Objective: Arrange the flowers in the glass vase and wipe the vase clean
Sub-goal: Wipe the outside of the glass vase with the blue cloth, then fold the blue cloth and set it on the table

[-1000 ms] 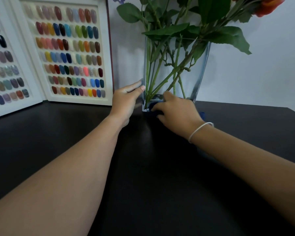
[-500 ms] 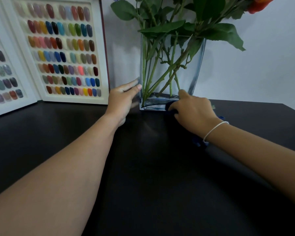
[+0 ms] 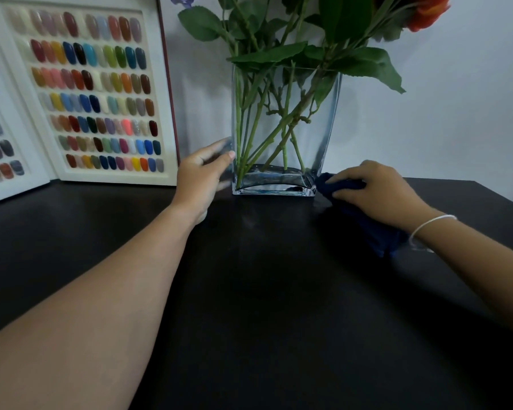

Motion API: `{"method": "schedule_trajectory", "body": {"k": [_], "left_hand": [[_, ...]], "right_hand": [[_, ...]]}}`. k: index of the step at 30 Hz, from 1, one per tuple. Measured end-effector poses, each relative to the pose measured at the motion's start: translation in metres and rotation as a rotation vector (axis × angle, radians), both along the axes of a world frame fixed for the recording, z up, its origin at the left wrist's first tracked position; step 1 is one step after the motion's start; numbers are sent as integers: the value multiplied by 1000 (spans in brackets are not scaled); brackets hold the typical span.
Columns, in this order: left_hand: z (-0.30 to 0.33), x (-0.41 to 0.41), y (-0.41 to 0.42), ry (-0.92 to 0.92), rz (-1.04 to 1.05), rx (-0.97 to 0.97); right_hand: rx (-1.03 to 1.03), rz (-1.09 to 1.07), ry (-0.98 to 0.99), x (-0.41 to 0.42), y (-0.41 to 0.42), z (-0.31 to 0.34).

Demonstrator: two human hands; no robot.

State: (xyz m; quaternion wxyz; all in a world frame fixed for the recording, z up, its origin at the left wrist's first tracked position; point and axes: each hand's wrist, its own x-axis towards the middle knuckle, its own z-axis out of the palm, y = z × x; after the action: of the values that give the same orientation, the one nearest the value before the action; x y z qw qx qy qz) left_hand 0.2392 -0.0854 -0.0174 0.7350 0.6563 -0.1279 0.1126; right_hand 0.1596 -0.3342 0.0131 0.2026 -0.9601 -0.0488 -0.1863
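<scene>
Cloth (image 3: 342, 186), dark blue and soft, sits bunched under my curled right hand (image 3: 373, 193), pressed at the glass vase (image 3: 323, 137) bottom corner just left of it. Across the base, my left hand (image 3: 202, 176) lies flat-fingered against the far wall, steadying it. Glass seems slick and breakable: brace low.

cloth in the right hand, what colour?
Dark navy blue cloth, bunched under the right hand at the vase's lower right corner; head view.
</scene>
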Motion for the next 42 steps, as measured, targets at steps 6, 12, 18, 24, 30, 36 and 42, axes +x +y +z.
{"method": "schedule_trajectory", "body": {"k": [6, 12, 18, 24, 30, 36, 42], "left_hand": [[0, -2, -1, -23, -6, 12], [3, -15, -4, -21, 73, 51], [10, -63, -15, -60, 188, 52], [22, -140, -43, -110, -6, 69], [59, -197, -59, -162, -206, 159], [104, -235, -65, -206, -407, 483], [125, -262, -57, -223, -467, 566]], "right_hand": [[452, 72, 74, -9, -14, 9], [959, 181, 112, -31, -20, 14], [1324, 226, 75, -65, -18, 15], [1430, 340, 148, -113, -3, 13], [1420, 371, 184, -166, 7, 18], [1363, 456, 245, -209, 9, 31], [1371, 519, 249, -236, 13, 41]]}}
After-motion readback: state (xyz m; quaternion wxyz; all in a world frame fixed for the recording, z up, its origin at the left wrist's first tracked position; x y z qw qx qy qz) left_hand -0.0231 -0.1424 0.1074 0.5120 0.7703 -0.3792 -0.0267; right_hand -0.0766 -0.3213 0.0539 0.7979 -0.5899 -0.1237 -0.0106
